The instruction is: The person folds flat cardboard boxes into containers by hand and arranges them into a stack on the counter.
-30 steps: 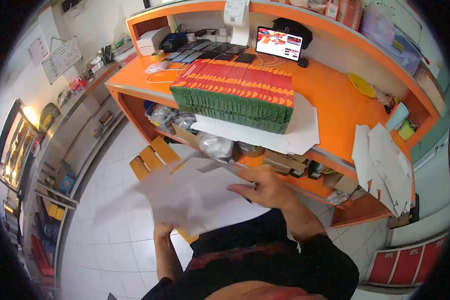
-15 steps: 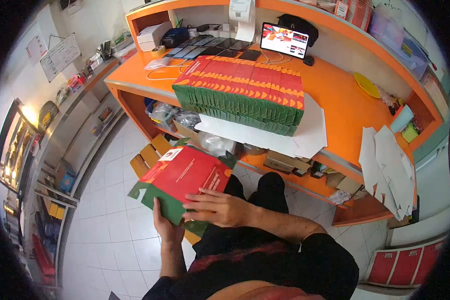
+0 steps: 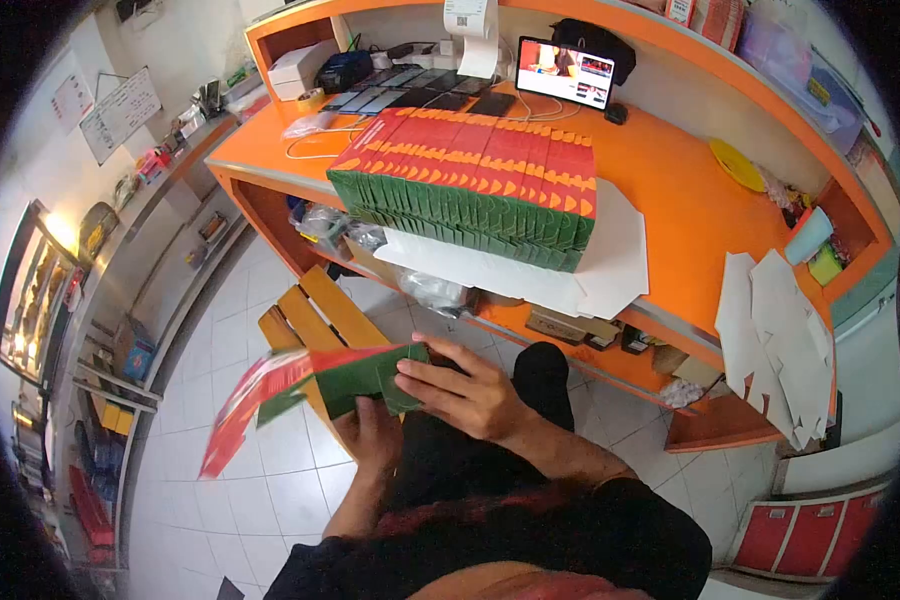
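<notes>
A red and green printed cardboard carton (image 3: 350,380), partly folded, is held over my lap, its red panel stretching out to the left and its green side facing me. My left hand (image 3: 375,435) grips the lower edge of the green side, with part of its fingers hidden. At the right end, my right hand (image 3: 470,390) has its fingers pressed on the green flaps. In front of me, a long packed row of matching red and green cartons (image 3: 470,165) sits on the orange desk.
White card sheets (image 3: 618,262) lie under the row, and more white cut sheets (image 3: 775,340) hang at the desk's right edge. A slatted wooden stool (image 3: 342,308) stands left of my knees. Several phones (image 3: 410,90) and a lit tablet (image 3: 565,72) are at the back.
The carton has turned from its broad red face showing to edge-on, its red panel swinging down to the left. Both hands moved right, my right hand now at the carton's right end.
</notes>
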### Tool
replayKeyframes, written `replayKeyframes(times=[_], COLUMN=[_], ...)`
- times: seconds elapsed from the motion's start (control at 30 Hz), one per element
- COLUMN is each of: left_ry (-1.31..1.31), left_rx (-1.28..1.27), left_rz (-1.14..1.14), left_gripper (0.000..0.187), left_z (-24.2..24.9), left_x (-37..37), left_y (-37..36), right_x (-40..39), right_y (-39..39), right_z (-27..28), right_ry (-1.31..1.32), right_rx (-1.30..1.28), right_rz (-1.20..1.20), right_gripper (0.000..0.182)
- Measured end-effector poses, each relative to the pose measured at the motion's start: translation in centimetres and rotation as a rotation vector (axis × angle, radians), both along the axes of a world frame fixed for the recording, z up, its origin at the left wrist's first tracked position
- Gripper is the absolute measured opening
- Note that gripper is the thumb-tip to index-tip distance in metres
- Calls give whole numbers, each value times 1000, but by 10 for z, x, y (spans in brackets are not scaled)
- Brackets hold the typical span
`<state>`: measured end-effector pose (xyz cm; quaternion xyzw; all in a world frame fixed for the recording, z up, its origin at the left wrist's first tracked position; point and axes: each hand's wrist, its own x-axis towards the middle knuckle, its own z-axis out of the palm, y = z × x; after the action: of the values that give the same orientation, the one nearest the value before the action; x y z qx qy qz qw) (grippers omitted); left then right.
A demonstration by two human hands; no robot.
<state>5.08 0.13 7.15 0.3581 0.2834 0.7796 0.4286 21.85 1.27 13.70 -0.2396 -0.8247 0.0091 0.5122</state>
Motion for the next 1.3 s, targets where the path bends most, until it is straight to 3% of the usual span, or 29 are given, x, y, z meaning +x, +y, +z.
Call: replayKeyframes(times=[0.03,0.17,0.2,0.3,0.33,0.47,0.57,0.6,0.63,0.7,0.77,0.8,0.9,1.07,1.17,1.3], left_ry=[51,210,160,165,34,-203,314,431,522,699,769,789,820,851,856,861], left_rx=[26,86,171,126,15,8,0,-220,-202,-159,-131,-126,-121,-115,-116,-115], left_rz=[84,-23,-189,-147,-42,-159,-38,-50,9,128,139,129,81,71,50,26], left_gripper=[30,30,32,36,42,45,43,46,41,31,31,31,32,32,33,33], left_z=[2,1,14,16,7,-4,-8,-27,-25,-19,-19,-19,-24,-30,-32,-31], left_x=[5,-24,-25,-8,9,31,18,2,2,5,6,5,2,-1,-4,-4], left_y=[0,6,5,-1,-8,-24,-17,-10,-6,7,10,9,6,8,7,10], right_x=[3,18,20,17,13,-5,-4,4,12,12,-2,2,-6,-1,-8,-21], right_y=[2,2,0,-3,-4,3,10,12,12,7,-1,-2,2,30,20,1], right_z=[1,5,6,-6,-13,-39,-33,-22,-14,-5,9,11,-8,-23,-16,-9], right_ry=[-14,-49,-60,-35,-16,99,41,-18,-77,41,149,-31,-35,-106,-111,-106], right_rx=[23,112,121,121,116,8,-81,-124,-167,-117,-61,-7,-37,64,87,-105], right_rz=[-18,97,107,-21,-92,-78,-2,33,67,19,33,64,15,65,-83,-253], right_gripper=[41,31,31,35,36,45,52,52,51,55,49,38,32,35,34,34])
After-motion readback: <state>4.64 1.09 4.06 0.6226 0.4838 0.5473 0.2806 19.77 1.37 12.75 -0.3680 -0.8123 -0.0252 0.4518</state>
